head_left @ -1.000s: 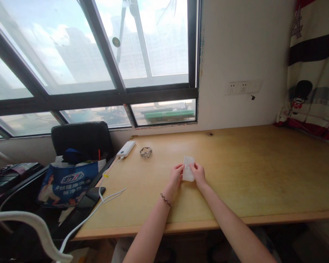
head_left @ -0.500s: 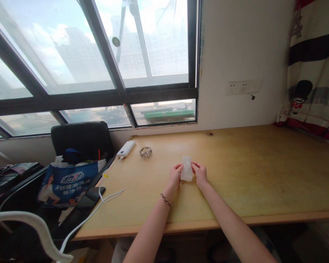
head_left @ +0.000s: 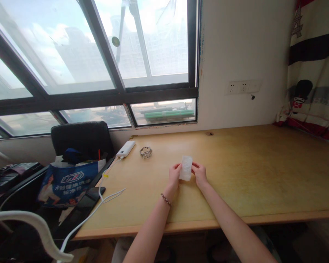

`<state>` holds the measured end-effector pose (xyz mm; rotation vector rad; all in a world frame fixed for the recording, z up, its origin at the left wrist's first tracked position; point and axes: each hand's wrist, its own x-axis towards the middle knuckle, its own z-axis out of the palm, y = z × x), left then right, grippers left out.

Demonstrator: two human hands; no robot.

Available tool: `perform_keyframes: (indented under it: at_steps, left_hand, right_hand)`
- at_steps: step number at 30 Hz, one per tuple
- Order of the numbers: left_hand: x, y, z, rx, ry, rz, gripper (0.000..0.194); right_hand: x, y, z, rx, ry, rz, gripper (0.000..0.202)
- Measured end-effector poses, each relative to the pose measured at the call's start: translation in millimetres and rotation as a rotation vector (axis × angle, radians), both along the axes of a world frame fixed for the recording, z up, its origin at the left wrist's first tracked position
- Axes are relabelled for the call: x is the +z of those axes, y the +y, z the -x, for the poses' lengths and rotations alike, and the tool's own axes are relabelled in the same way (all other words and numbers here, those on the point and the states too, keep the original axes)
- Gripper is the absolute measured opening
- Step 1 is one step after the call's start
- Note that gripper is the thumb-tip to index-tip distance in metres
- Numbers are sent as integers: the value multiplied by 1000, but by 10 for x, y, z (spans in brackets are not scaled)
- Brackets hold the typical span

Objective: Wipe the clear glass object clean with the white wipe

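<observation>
white sheet (head_left: 185, 168) on my feed rn
left hand (head_left: 174, 175) pinches one edge, right hand (head_left: 200, 174) the other, silvery band (head_left: 146, 152) beyond the fingers, off left

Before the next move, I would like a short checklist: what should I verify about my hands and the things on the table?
1. Left hand grips the white sheet: ok, at its left edge.
2. Right hand grips it firmly: cannot tell; the fingers are at its right edge.
3. Sheet is a single layer: cannot tell from this view.
4. Silver bracelet on the table is apart from both hands: ok.
5. White power bank lies well inside the table: not ok, it is by the left edge.
</observation>
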<state>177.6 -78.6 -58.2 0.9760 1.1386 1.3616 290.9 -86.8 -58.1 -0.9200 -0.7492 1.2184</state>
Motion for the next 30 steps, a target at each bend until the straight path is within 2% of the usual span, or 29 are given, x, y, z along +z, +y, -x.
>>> perform_keyframes:
  at_steps: [5, 10, 12, 16, 21, 24, 30]
  left_hand:
    - [66, -30, -33, 7, 44, -29, 38]
    - [130, -82, -111, -270, -13, -57, 42]
    - [126, -89, -130, -292, 15, -60, 42]
    - [74, -76, -118, -259, 18, -41, 39]
    - [7, -40, -69, -86, -81, 50, 35]
    - [-1, -11, -42, -26, -162, 100, 38]
    - [11, 17, -4, -2, -227, 129, 42]
  right_hand:
    - [-13, 29, -24, -100, 25, 18, 28]
    - [9, 21, -25, -50, -4, -22, 31]
    - [3, 17, -22, -34, -24, -38, 32]
    - [-10, 10, -14, -38, -48, -38, 31]
    - [-13, 30, -20, -110, 13, 16, 33]
    - [-55, 73, -42, -161, 80, 49, 30]
    - [-144, 132, -79, -219, 153, 76, 28]
